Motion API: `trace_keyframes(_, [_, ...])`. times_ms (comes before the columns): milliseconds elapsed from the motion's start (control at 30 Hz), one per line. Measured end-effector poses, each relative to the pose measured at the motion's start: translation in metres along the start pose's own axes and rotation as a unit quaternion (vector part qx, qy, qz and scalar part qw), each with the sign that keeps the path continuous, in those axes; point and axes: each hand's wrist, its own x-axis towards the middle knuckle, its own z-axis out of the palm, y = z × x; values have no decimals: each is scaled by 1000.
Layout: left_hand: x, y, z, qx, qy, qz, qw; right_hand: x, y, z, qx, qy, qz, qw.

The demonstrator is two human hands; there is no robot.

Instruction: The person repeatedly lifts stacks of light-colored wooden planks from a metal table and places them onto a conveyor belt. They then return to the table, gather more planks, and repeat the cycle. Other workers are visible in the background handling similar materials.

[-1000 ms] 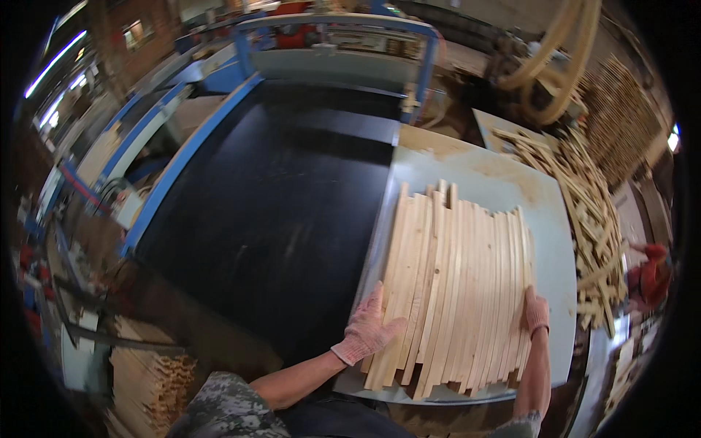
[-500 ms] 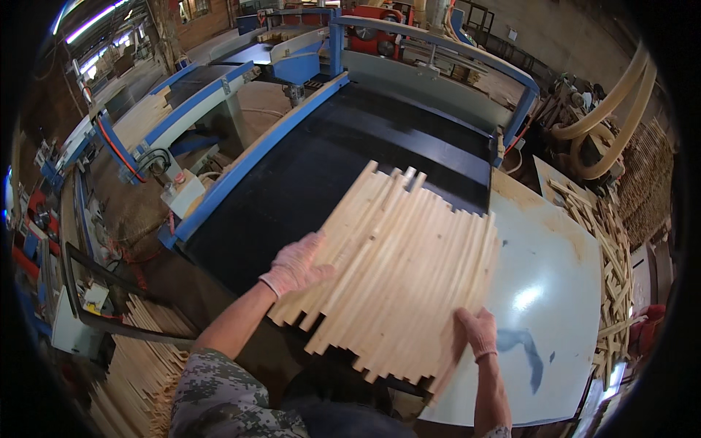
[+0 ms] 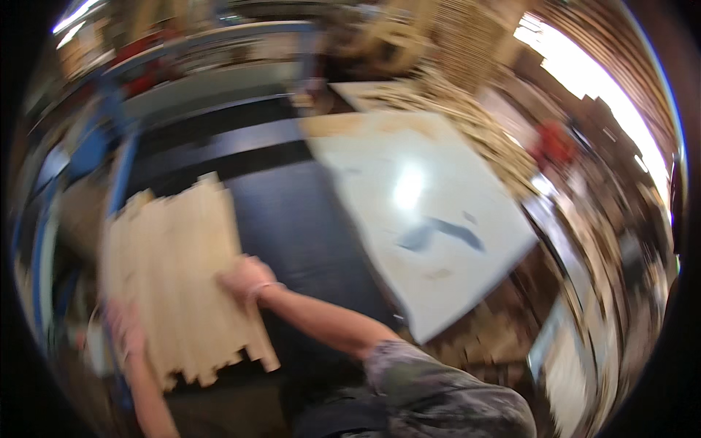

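A batch of pale wooden strips (image 3: 175, 277) lies side by side on the left part of the black conveyor belt (image 3: 292, 219), with uneven ends at the near and far sides. My left hand (image 3: 125, 328), in a pinkish glove, is against the left edge of the batch; motion smears its fingers. At the opposite edge, my right hand (image 3: 248, 279) has its fingers bent round the outer strips. The strips lie between both hands.
A pale, stained sheet-topped table (image 3: 394, 160) adjoins the belt on the right. Beyond it is a heap of loose wooden strips (image 3: 475, 124). A blue frame (image 3: 212, 33) spans the belt's far end. A red object (image 3: 555, 144) stands at the far right, blurred.
The wooden strips have moved to the left across the belt, away from the pale table, with both hands alongside. My view has swung to the right and is blurred.
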Motion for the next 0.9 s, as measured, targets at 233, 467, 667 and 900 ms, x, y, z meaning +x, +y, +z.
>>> trace_keyframes(233, [-4,94,-80,-69,-127,-117,983,-83,66,-17,193,30,-145,970])
trace_keyframes(467, [-75,302,-249,-529,33,80,844,-296,234,-50,354,-237,-306,851])
trace_keyframes(667, [-219,527,-307,-826,-462,126,298,-549,346,-113,679,-26,40,732])
trace_keyframes(900, [-453,744,-385,-525,-745,304,278,-772,576,29,641,461,389,474])
